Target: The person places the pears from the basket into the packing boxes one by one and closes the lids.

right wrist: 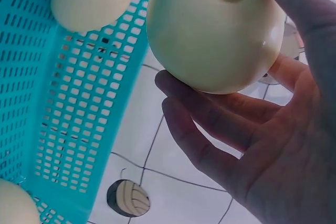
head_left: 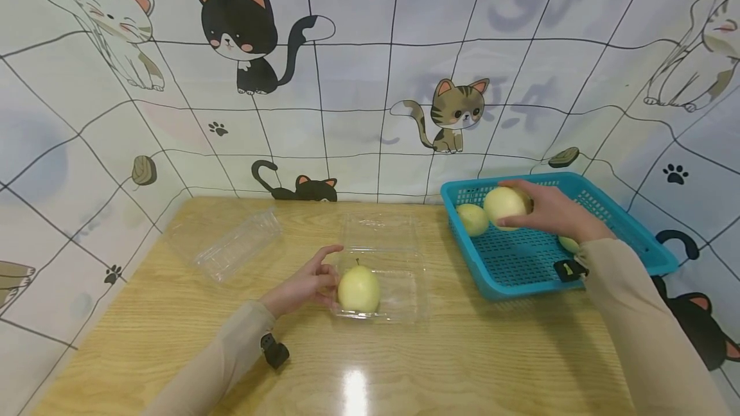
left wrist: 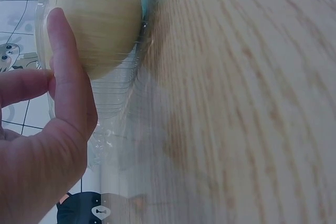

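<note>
My right hand (head_left: pixel 546 210) grips a round, pale yellow pear (head_left: pixel 505 206) above the blue basket (head_left: pixel 491 287); in the right wrist view the fingers curl beneath this pear (right wrist: pixel 215 35) and the thumb lies over it. At the left side of an open clear plastic container (head_left: pixel 401 294), my left hand (head_left: pixel 306 284) pinches the container's edge between thumb and finger. One pear (head_left: pixel 358 289), stem up, sits in the container's left half. The left wrist view shows that pear (left wrist: pixel 105 24) through the clear wall, beside the thumb.
Inside the basket lie another pear (head_left: pixel 473 219) at the left and one (head_left: pixel 568 244) partly hidden by the right arm. A second clear plastic container (head_left: pixel 239 246) lies at the back left of the wooden table (head_left: pixel 462 364). A cat-patterned cloth (head_left: pixel 358 76) hangs behind.
</note>
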A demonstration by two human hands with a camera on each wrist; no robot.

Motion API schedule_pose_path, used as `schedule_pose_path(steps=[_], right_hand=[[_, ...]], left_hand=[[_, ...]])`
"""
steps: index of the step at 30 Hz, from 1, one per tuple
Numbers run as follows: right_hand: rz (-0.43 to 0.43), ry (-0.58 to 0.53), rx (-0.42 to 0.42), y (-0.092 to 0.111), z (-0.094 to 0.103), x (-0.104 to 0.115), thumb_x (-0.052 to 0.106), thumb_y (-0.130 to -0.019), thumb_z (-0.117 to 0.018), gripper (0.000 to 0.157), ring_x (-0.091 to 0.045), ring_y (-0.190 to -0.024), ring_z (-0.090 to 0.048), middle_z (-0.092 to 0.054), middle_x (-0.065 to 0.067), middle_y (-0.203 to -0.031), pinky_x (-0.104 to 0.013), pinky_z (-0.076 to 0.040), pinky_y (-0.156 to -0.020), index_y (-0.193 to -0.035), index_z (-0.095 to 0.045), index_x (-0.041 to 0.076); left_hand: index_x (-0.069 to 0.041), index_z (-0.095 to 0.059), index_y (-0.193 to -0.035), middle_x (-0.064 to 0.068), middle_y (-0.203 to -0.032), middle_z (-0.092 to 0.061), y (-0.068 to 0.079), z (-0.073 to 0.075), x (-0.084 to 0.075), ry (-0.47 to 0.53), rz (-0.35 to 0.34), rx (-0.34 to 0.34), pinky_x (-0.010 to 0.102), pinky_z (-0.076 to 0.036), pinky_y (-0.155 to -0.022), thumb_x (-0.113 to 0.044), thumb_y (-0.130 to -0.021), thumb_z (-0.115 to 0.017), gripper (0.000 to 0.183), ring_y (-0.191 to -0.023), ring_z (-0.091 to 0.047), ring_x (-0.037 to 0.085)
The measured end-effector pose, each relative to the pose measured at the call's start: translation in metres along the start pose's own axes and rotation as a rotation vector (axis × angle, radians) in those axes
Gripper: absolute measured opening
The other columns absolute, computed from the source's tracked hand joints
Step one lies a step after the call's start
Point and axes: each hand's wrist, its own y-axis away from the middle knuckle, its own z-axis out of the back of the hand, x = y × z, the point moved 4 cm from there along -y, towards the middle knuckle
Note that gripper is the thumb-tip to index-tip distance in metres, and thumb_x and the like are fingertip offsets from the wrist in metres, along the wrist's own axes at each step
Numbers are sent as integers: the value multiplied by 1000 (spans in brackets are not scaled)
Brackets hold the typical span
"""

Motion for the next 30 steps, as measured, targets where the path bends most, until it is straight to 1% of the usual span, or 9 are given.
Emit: schedule_pose_path(steps=[8, 13, 18, 20, 26, 30], right_hand=[[33, 16, -10, 5, 2, 20, 49, -79, -77, 89, -29, -89, -56, -56, -22, -120, -41, -49, -64, -145, -38, 5], [70, 10, -17, 8, 3, 31, 46, -79, -77, 86, -27, -86, -56, -58, -20, -117, -39, -48, -64, -144, -40, 5], [94, 5, -21, 10, 3, 41, 50, -78, -76, 87, -25, -83, -55, -59, -16, -115, -37, -47, -62, -145, -40, 6], [100, 0, -22, 11, 2, 45, 51, -78, -76, 88, -24, -84, -55, -59, -16, -117, -36, -47, -63, -145, -40, 7], [122, -34, -20, 15, 1, 57, 52, -77, -76, 87, -24, -86, -57, -59, -14, -117, -37, -49, -66, -145, -40, 10], [149, -40, -19, 17, -1, 66, 50, -77, -77, 86, -24, -86, -56, -59, -13, -118, -37, -49, -66, -144, -42, 9]], left_hand=[[-13, -16, -152, 12, -96, -45, -1, 2, 2, 1, -6, 4, 44, -58, -71, 1, -95, -49, 67, -78, -49, 20], [-14, -16, -152, 11, -96, -45, -1, 2, 2, -4, -9, 4, 44, -57, -71, 1, -95, -49, 68, -76, -49, 20], [-15, -16, -152, 11, -96, -45, -2, 2, 2, -6, -9, 4, 43, -58, -70, 1, -95, -49, 68, -76, -49, 20], [-14, -16, -152, 11, -95, -44, -2, 2, 2, -7, -11, 5, 43, -58, -69, 1, -95, -49, 68, -76, -49, 20], [-12, -15, -152, 11, -95, -44, -2, 1, 2, 7, -13, 7, 45, -58, -70, 2, -94, -50, 68, -76, -48, 19], [-13, -15, -152, 11, -95, -43, -2, 1, 2, 19, -10, 8, 46, -58, -70, 3, -94, -49, 69, -76, -48, 19]])
